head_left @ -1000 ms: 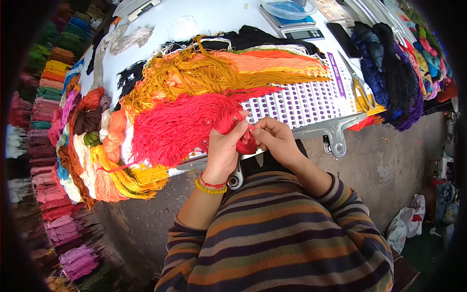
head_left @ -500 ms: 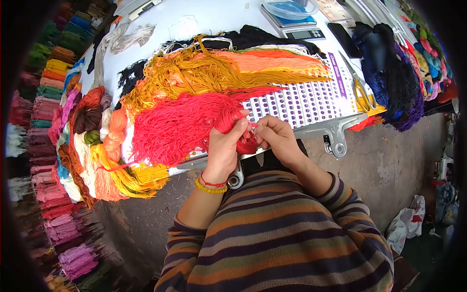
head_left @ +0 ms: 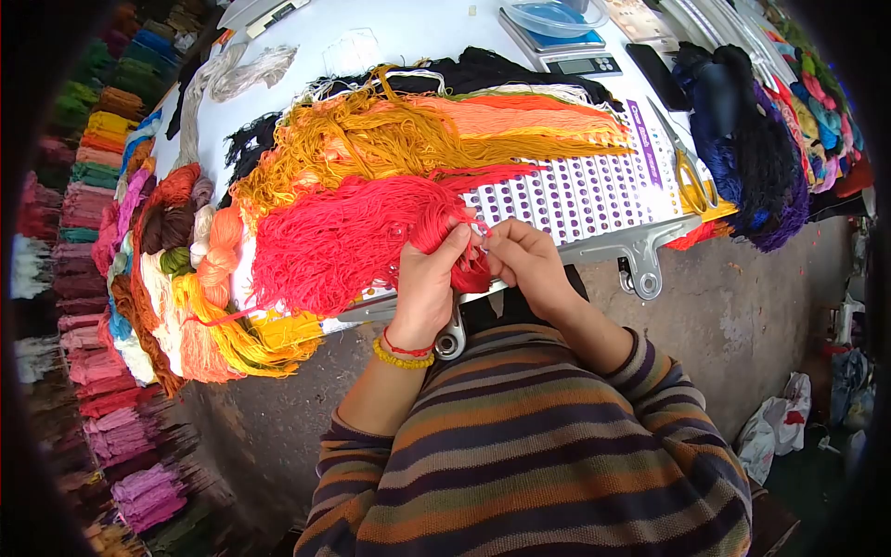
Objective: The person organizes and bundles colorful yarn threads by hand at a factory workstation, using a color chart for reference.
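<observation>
The white worktop (head_left: 408, 32) runs across the far side of the scene, and along its near edge a broad red thread hank (head_left: 325, 246) is spread left to right, its long axis roughly parallel to that edge and its right end tapering to a narrow tail on the far side of the hands. A mustard thread hank (head_left: 343, 139) lies just beyond it, and a sheet with rows of purple dots (head_left: 575, 190) shows to the right, past the tail. At the right part of the red hank, over the near edge, is a folded red thread bundle (head_left: 432, 228), its long axis slanting from far left to near right. The left hand (head_left: 422, 290) comes up from the near side and is wrapped around this bundle, thumb laid across it, so it is the nearer hand to the bulk of the thread. The right hand (head_left: 534, 265) sits just to the right of the bundle, its fingers drawn into a pinch that seems to be on a thin red strand (head_left: 479, 226) at the bundle's right side; the exact contact is too small to make out.
</observation>
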Action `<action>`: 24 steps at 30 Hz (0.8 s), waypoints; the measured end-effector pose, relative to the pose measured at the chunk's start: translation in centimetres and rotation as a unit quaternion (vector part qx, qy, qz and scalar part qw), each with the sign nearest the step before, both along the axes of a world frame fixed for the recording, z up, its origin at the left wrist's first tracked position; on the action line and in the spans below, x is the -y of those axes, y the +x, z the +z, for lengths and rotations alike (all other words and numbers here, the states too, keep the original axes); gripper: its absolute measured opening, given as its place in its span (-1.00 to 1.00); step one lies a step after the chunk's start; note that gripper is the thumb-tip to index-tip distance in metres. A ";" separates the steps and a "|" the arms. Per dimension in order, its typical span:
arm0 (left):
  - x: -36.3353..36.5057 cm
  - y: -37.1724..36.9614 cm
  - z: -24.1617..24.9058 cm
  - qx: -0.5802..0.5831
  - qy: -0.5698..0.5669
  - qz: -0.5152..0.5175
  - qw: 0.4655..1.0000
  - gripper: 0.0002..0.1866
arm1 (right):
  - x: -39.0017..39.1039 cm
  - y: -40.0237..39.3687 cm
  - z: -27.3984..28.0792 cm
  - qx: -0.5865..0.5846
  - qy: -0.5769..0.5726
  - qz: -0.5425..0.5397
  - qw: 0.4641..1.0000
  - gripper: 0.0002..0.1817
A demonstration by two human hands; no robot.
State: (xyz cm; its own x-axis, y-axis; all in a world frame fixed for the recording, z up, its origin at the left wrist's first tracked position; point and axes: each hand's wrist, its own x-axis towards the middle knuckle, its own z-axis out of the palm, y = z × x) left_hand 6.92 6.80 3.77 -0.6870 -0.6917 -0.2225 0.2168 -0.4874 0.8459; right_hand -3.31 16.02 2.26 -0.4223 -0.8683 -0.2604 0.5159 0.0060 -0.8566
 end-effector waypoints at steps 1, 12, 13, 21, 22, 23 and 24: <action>0.0 0.0 0.1 0.000 0.000 0.000 1.000 -0.79 | 0.0 0.1 0.1 -0.023 0.001 0.020 1.000 -0.88; -0.2 0.0 0.0 -0.001 -0.003 0.012 1.000 -0.77 | 0.1 0.6 -0.2 -0.057 0.004 0.036 0.998 -0.86; -0.2 0.0 0.1 -0.001 -0.003 0.012 1.000 -0.77 | 0.1 0.6 -0.1 -0.057 0.007 0.038 0.998 -0.85; -0.3 0.0 -0.3 0.011 -0.018 0.011 1.000 -0.76 | 0.3 0.8 0.3 -0.048 0.034 0.032 0.998 -0.82; -0.2 0.1 -0.4 0.011 -0.018 0.011 1.000 -0.76 | 0.3 0.7 0.5 -0.034 0.049 0.035 0.998 -0.84; -0.2 0.1 -0.4 0.006 -0.016 0.008 1.000 -0.76 | 0.3 0.7 0.5 -0.034 0.049 0.035 0.998 -0.84; -0.2 0.1 -0.4 0.002 -0.014 0.006 1.000 -0.77 | 0.3 0.8 0.5 -0.032 0.048 0.035 0.998 -0.83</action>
State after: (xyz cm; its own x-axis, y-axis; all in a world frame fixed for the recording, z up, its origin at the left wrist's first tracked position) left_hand 7.03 7.03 3.34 -0.6784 -0.7053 -0.2057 0.2194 -0.4617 0.8595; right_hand -2.55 15.72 2.80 -0.3790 -0.8686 -0.3191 0.4562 0.1246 -0.8811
